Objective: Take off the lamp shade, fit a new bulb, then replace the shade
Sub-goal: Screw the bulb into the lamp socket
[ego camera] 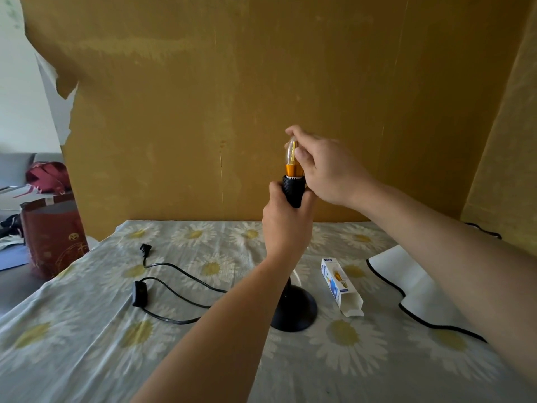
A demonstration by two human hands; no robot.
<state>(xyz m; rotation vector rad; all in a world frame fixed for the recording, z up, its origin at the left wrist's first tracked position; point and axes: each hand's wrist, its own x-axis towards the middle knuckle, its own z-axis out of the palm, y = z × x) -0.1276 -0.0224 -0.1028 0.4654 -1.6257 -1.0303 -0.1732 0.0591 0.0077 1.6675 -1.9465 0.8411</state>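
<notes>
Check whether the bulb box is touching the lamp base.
Apart. The head view shows the bulb box lying right of the lamp base, with a strip of flowered tablecloth visible between them.

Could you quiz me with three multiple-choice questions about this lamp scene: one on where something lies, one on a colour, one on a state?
1. Where does the open bulb box lie?
A. On the cloth just right of the lamp base
B. On the sofa at far left
C. Inside the lamp shade

2. What colour is the collar of the bulb?
A. Green
B. Golden orange
C. Silver

3. What is the state of the plug?
A. In a wall outlet
B. Held in a hand
C. Lying loose on the cloth

Answers:
1. A, the box rests on the daisy cloth beside the base.
2. B, a golden band sits just above the black socket.
3. C, the plug lies on the cloth while the left hand grips the socket and the right hand holds the bulb.
</notes>
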